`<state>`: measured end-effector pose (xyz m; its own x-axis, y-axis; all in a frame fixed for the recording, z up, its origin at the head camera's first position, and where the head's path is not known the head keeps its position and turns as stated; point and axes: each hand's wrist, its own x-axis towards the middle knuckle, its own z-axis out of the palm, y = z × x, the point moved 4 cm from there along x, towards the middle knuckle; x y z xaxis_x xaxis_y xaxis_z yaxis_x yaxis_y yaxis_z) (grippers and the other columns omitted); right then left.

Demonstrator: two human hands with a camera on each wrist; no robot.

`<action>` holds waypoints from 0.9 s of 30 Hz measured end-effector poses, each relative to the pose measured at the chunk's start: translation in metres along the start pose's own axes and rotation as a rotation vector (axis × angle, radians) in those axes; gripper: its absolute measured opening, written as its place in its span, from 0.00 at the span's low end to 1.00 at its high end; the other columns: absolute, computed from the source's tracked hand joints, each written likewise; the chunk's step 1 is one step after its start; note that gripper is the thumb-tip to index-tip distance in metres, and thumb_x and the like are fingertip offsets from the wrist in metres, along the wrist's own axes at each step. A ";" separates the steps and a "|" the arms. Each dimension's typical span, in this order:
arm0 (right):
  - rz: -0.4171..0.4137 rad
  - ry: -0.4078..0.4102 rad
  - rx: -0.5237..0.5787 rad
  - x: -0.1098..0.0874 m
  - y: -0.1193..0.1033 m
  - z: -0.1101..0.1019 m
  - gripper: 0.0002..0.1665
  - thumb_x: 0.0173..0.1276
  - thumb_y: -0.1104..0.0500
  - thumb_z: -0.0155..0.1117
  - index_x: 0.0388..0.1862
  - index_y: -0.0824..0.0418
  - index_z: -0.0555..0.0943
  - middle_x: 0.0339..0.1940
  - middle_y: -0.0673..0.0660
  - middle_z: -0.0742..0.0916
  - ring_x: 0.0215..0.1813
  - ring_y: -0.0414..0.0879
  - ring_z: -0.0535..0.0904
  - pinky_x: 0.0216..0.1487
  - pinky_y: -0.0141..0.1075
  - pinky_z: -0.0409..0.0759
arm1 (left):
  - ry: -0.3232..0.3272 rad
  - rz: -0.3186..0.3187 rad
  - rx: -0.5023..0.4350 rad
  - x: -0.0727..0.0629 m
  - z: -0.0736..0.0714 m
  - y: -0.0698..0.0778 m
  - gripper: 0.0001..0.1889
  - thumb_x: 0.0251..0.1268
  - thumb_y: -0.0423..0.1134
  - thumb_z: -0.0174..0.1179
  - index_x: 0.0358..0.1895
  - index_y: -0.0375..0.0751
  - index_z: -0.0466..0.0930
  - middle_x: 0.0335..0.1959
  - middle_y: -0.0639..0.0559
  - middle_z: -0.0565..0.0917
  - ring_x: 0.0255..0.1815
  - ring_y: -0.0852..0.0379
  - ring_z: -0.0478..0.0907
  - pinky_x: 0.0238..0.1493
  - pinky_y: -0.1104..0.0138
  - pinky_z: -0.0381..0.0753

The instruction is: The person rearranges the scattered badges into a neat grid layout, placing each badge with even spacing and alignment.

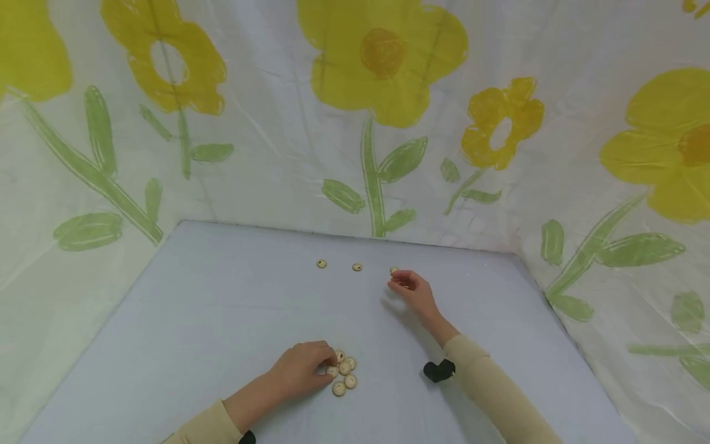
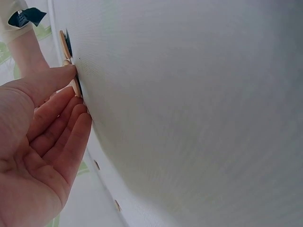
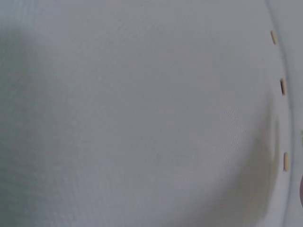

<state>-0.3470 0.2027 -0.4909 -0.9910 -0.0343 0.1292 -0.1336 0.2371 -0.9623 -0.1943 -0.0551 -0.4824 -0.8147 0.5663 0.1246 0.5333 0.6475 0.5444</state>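
Observation:
Several small round wooden discs with dark marks lie in a cluster near the front middle of the table, one bare disc (image 1: 339,388) at its front edge. My left hand (image 1: 302,369) is at the cluster's left side, thumb and index fingertips around one wooden disc (image 1: 332,372). In the left wrist view the thumb and curved fingers (image 2: 75,146) are right at the discs' edges. Farther back, my right hand (image 1: 413,295) hovers with loosely bent fingers just in front of a disc (image 1: 394,270). The right wrist view has that disc (image 3: 286,161) flat on the table, apart from the hand.
Two more discs, one at the left (image 1: 322,264) and one in the middle (image 1: 357,267), continue the row along the back of the pale table (image 1: 222,296). White sheeting (image 1: 266,154) painted with yellow flowers rises behind and beside the table. A black strap end (image 1: 439,371) hangs from the right sleeve.

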 end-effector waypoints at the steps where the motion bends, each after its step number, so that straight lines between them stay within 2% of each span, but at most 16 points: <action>1: -0.001 -0.003 0.004 -0.001 0.000 0.000 0.18 0.61 0.62 0.72 0.49 0.68 0.81 0.38 0.52 0.85 0.41 0.40 0.79 0.44 0.28 0.76 | 0.001 -0.001 -0.002 0.000 0.000 0.000 0.07 0.55 0.38 0.70 0.35 0.47 0.82 0.34 0.61 0.81 0.35 0.66 0.75 0.38 0.66 0.78; 6: 0.000 -0.034 0.011 -0.007 -0.002 0.002 0.18 0.62 0.62 0.71 0.49 0.68 0.81 0.37 0.52 0.85 0.41 0.41 0.79 0.44 0.28 0.75 | 0.007 -0.002 -0.004 0.000 -0.001 0.001 0.07 0.55 0.38 0.71 0.35 0.46 0.82 0.34 0.61 0.81 0.35 0.65 0.76 0.38 0.66 0.78; 13: 0.047 -0.120 0.019 -0.019 -0.009 0.007 0.19 0.63 0.64 0.70 0.51 0.71 0.79 0.38 0.52 0.85 0.42 0.40 0.79 0.44 0.29 0.75 | 0.014 0.010 -0.008 0.000 -0.004 0.002 0.07 0.56 0.37 0.70 0.35 0.46 0.82 0.34 0.60 0.81 0.36 0.65 0.76 0.38 0.66 0.77; 17: 0.039 -0.163 0.020 -0.026 -0.012 0.012 0.20 0.64 0.65 0.68 0.52 0.74 0.78 0.39 0.54 0.85 0.42 0.40 0.79 0.44 0.29 0.76 | 0.011 0.010 -0.010 0.000 -0.004 0.003 0.07 0.56 0.37 0.70 0.35 0.46 0.82 0.34 0.60 0.81 0.36 0.65 0.76 0.38 0.66 0.77; 27: -0.012 -0.226 0.012 -0.053 -0.016 0.023 0.17 0.62 0.63 0.70 0.49 0.69 0.80 0.39 0.53 0.85 0.42 0.41 0.79 0.44 0.29 0.77 | 0.009 0.010 -0.009 -0.001 -0.002 0.003 0.07 0.55 0.37 0.70 0.36 0.46 0.83 0.35 0.60 0.81 0.36 0.65 0.76 0.38 0.66 0.78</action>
<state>-0.2920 0.1788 -0.4876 -0.9634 -0.2544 0.0848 -0.1439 0.2235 -0.9640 -0.1927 -0.0547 -0.4790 -0.8115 0.5679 0.1379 0.5395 0.6373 0.5502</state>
